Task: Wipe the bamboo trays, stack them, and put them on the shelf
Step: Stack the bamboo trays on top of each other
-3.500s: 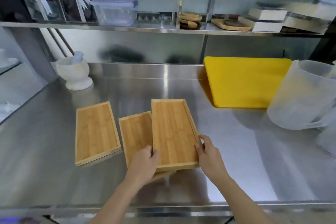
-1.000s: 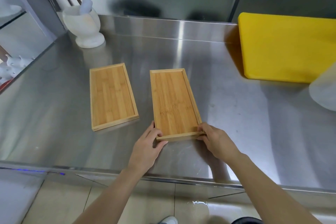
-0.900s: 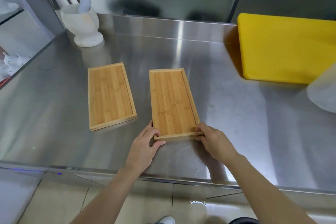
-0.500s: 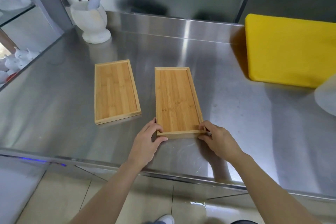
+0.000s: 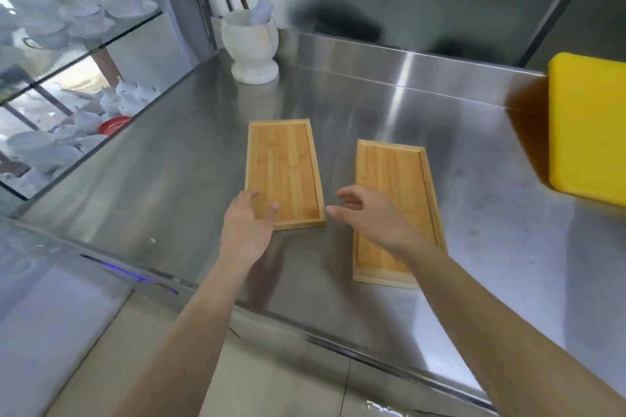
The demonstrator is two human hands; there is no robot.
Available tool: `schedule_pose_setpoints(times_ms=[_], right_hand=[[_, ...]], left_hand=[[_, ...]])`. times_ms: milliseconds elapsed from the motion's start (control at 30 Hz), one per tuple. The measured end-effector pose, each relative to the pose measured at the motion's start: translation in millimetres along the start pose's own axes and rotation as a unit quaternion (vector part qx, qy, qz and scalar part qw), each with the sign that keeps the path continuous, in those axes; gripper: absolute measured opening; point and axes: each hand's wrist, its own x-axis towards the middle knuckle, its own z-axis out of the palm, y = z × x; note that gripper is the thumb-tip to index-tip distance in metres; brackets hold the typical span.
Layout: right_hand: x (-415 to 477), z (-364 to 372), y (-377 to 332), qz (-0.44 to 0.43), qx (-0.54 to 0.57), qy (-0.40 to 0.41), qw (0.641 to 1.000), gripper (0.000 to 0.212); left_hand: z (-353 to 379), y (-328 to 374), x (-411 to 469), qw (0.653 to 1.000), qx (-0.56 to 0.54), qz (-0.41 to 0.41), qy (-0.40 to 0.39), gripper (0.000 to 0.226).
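Bamboo trays lie flat on the steel counter point(image 5: 169, 179), two spots side by side with a bare strip between them. Farthest left, glass shelves point(image 5: 101, 41) hold white cups, and a white mortar point(image 5: 252, 51) stands at the counter's back. The left tray point(image 5: 283, 166) is a shallow pale-gold rectangle with a thin raised rim and lengthwise grain. The left hand point(image 5: 249, 230) is spread open over its near left corner, thumb on the tray floor, gripping nothing. The right hand point(image 5: 371, 217) hovers open with loosely curled fingers over the gap, its forearm crossing the right tray point(image 5: 393, 173), which looks the same; whether another tray lies under it cannot be told. A yellow cutting board point(image 5: 589, 125) leans at the far right
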Motion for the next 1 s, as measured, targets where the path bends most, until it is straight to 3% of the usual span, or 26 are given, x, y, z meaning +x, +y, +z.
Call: schedule_pose_setpoints(times_ms=[233, 400, 500, 633, 733, 867, 1000], right_hand=[[47.4, 52.5, -11.8, 0.149, 0.133, -0.014, 0.980, 0.076], [56.7, 53.8, -18.2, 0.203, 0.257, 0.002, 0.945, 0.093], [59.6, 45.7, -16.7, 0.224, 0.295, 0.042, 0.928, 0.082], [55.2, 33.9, -23.9, 0.204, 0.250, 0.038, 0.946, 0.051], [47.3, 26.0, -34.3, 0.173, 0.226, -0.001, 0.959, 0.028], [34.3, 22.0, -38.1, 0.172, 0.266, -0.025, 0.948, 0.024], [24.0, 8.9, -24.7, 0.073, 0.059, 0.065, 0.993, 0.029]], left_hand=[[-3.4, -11.2, 23.7, 0.972, -0.139, -0.162, -0.098, 0.055], [-10.7, -14.4, 45.2, 0.933, -0.232, -0.241, -0.135, 0.083], [-22.9, -5.9, 47.5, 0.929, -0.245, -0.252, -0.121, 0.062], [-33.9, -6.4, 46.3, 0.934, -0.248, -0.231, -0.110, 0.012], [-44.9, 2.1, 45.1, 0.949, -0.237, -0.191, -0.078, 0.019], [-47.5, 25.5, 34.6, 0.967, -0.210, -0.142, -0.037, 0.026], [-32.1, 43.1, 10.3, 0.975, -0.205, -0.081, -0.040, 0.019]])
